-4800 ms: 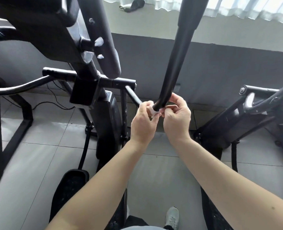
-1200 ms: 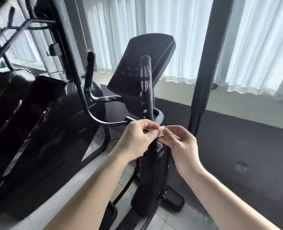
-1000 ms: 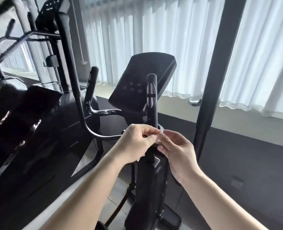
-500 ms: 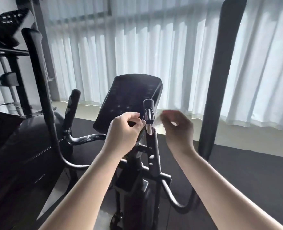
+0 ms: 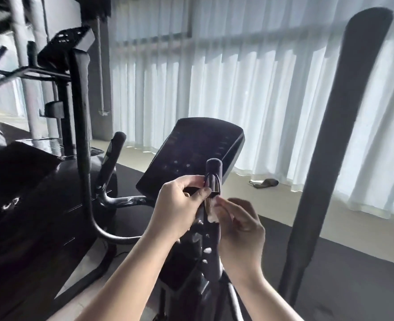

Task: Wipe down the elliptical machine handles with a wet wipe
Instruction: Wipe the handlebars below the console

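Note:
A short black upright handle (image 5: pixel 213 179) with a metal sensor strip stands in front of the dark console (image 5: pixel 191 158) of the elliptical. My left hand (image 5: pixel 179 205) is curled against the handle's left side, fingertips at the strip. My right hand (image 5: pixel 240 225) pinches a small white wet wipe (image 5: pixel 212 210) and holds it against the handle's right side just below the strip. The long right moving handle (image 5: pixel 344 126) rises at the right. The long left moving handle (image 5: pixel 82 126) curves up at the left.
A second short handle (image 5: pixel 112 156) stands left of the console. Another black machine (image 5: pixel 24 193) fills the left side. White curtains (image 5: pixel 249 89) hang behind. A dark small item (image 5: pixel 264 183) lies on the pale floor by the curtain. Dark mat (image 5: pixel 353 274) covers the floor.
The view rose from the floor to the console. Both hands moved up from the base of the right moving handle to the short sensor handle, and the wipe now touches it.

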The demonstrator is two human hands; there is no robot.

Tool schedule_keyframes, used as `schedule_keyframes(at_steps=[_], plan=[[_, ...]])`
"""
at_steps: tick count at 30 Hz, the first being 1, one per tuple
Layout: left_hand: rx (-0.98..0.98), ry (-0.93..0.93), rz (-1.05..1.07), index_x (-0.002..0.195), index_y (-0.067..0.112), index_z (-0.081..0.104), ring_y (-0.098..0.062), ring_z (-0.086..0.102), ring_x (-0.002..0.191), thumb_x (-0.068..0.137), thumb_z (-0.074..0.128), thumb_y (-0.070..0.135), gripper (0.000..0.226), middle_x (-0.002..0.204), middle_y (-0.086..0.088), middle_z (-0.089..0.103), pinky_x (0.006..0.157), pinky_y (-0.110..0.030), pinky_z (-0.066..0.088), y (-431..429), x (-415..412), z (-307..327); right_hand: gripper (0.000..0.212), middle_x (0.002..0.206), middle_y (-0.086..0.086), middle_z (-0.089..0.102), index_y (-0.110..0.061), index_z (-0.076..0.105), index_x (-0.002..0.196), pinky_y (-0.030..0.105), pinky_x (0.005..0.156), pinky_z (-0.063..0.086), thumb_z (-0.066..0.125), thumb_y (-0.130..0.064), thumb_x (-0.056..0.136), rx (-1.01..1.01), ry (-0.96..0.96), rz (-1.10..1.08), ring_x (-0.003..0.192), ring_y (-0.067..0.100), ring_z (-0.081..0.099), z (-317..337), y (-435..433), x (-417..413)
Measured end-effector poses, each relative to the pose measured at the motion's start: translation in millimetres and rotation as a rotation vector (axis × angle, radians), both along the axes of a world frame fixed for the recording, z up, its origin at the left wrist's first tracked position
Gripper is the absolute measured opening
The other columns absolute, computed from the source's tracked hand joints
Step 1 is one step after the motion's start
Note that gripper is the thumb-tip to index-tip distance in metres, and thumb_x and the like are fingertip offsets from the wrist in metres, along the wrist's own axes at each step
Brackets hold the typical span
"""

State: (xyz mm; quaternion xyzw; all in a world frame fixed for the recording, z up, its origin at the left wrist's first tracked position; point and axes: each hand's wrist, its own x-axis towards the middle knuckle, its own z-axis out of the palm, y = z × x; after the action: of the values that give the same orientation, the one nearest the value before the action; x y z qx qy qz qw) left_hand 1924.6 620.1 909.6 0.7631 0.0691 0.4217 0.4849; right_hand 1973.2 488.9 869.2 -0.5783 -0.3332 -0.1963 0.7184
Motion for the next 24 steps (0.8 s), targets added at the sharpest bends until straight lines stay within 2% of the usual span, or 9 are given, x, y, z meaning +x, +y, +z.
schedule_keyframes(at_steps=[2,4,7,9,12,15,18,21,24], plan=[[-0.044,-0.003,0.033,0.098,0.032,0.08,0.004,0.055,0.048,0.092,0.077,0.026,0.01,0.075,0.015,0.076,0.053,-0.016,0.046,-4.1,-0.9,-1.0,0.033,0.099,-0.013,0.073,-0.036,0.08,0.095,0.011,0.081,0.052,0.075,-0.004,0.093,0.048,0.002,0.046,0.096,0.009,0.072,11.2,2.8,8.7],[-0.119,-0.019,0.058,0.092,0.033,0.081,-0.005,0.049,0.041,0.091,0.077,0.025,0.009,0.068,0.004,0.074,0.042,-0.023,0.045,-10.9,-1.0,-3.1,0.038,0.097,-0.016,0.073,-0.043,0.077,0.093,0.01,0.079,0.05,0.074,-0.005,0.094,0.1,0.002,0.091,0.094,0.006,0.072,36.7,10.4,20.6],[-0.178,-0.025,0.127,0.092,0.035,0.081,-0.011,0.044,0.04,0.092,0.076,0.028,0.009,0.069,-0.015,0.072,0.041,-0.029,0.04,-22.6,-0.6,-6.2,0.044,0.099,-0.009,0.07,-0.046,0.074,0.086,0.009,0.077,0.049,0.072,-0.003,0.095,0.123,-0.041,0.125,0.092,0.006,0.07,67.6,20.1,35.0],[-0.204,-0.038,0.163,0.092,0.035,0.082,-0.014,0.045,0.044,0.093,0.075,0.028,0.01,0.071,-0.019,0.071,0.041,-0.028,0.041,-27.9,-0.5,-8.1,0.04,0.102,-0.004,0.066,-0.041,0.074,0.088,0.011,0.079,0.051,0.071,-0.002,0.095,0.12,-0.044,0.151,0.092,0.009,0.069,64.6,19.8,40.7],[-0.238,-0.04,0.198,0.095,0.035,0.081,-0.025,0.058,0.051,0.093,0.075,0.029,0.009,0.073,-0.004,0.076,0.046,-0.037,0.054,-33.9,-0.9,-11.0,0.035,0.1,-0.01,0.066,-0.039,0.075,0.091,0.014,0.08,0.05,0.072,-0.004,0.094,0.059,0.004,0.158,0.091,0.009,0.069,33.6,8.5,42.5],[-0.219,-0.05,0.221,0.099,0.028,0.081,-0.012,0.05,0.04,0.093,0.076,0.03,0.008,0.061,0.003,0.071,0.036,-0.023,0.04,-34.4,-2.2,-13.7,0.039,0.099,-0.009,0.069,-0.04,0.076,0.089,0.011,0.078,0.05,0.074,-0.002,0.092,-0.012,0.082,0.167,0.091,0.004,0.07,-5.7,-8.4,32.3],[-0.18,-0.057,0.231,0.1,0.025,0.081,-0.008,0.046,0.035,0.094,0.076,0.03,0.01,0.064,0.001,0.073,0.033,-0.018,0.035,-32.3,-2.2,-14.3,0.028,0.098,-0.012,0.07,-0.032,0.081,0.092,0.024,0.08,0.058,0.077,-0.005,0.091,-0.1,0.113,0.151,0.091,0.008,0.072,-34.5,-21.8,23.0],[-0.159,-0.045,0.217,0.095,0.026,0.081,-0.013,0.056,0.041,0.093,0.077,0.031,0.007,0.066,0.004,0.074,0.039,-0.022,0.045,-27.1,-2.7,-14.9,0.025,0.098,-0.009,0.071,-0.028,0.081,0.092,0.029,0.081,0.059,0.077,-0.004,0.09,-0.088,0.113,0.139,0.092,0.013,0.073,-31.1,-22.0,23.8],[-0.214,-0.026,0.143,0.088,0.03,0.081,-0.006,0.054,0.042,0.092,0.077,0.031,0.005,0.058,0.008,0.068,0.041,-0.03,0.051,-21.0,-3.9,-13.3,0.022,0.096,-0.006,0.073,-0.029,0.08,0.092,0.021,0.079,0.057,0.076,-0.007,0.091,-0.004,0.081,0.125,0.09,0.015,0.074,2.4,-10.1,23.7]])
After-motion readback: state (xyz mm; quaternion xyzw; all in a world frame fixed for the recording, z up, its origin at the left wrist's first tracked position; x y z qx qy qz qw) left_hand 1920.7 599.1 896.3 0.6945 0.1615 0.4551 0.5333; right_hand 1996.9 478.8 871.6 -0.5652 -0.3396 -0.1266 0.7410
